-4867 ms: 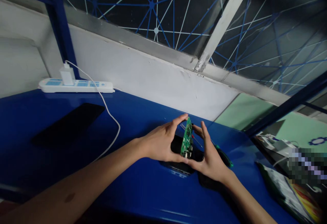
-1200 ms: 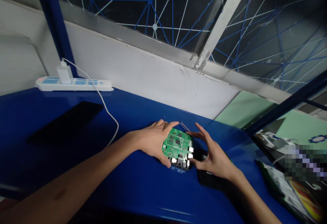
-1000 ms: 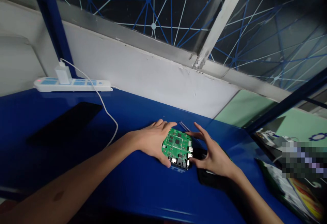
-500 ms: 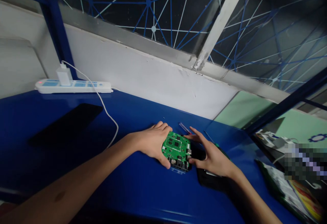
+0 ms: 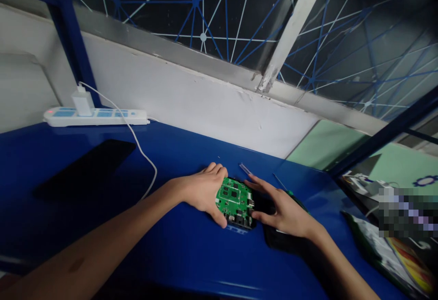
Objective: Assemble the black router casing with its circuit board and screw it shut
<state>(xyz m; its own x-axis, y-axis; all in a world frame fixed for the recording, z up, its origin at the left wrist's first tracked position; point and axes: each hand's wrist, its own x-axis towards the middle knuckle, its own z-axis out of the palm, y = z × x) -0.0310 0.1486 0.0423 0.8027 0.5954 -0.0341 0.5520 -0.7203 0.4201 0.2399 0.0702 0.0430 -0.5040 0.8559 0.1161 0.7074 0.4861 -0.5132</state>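
A green circuit board [image 5: 235, 201] lies flat in a black case [image 5: 262, 206] on the blue table [image 5: 178, 245]. My left hand [image 5: 201, 190] grips the board's left edge, thumb at the front corner and fingers curled at the far side. My right hand [image 5: 282, 208] holds the right side of the board and case, with the index finger over the far edge and the thumb at the near corner. A second black piece [image 5: 278, 240] lies under my right wrist.
A white power strip [image 5: 99, 116] with a charger [image 5: 82, 102] and white cable [image 5: 143, 154] sits by the wall at the left. A black phone [image 5: 85, 167] lies flat on the left. A green-handled screwdriver [image 5: 290, 194] lies behind my right hand. Printed packets [image 5: 393, 254] sit at the right.
The board stood on edge between my hands several seconds ago; it now lies flat in the case. Over the last second both hands closed in and pressed lower on it.
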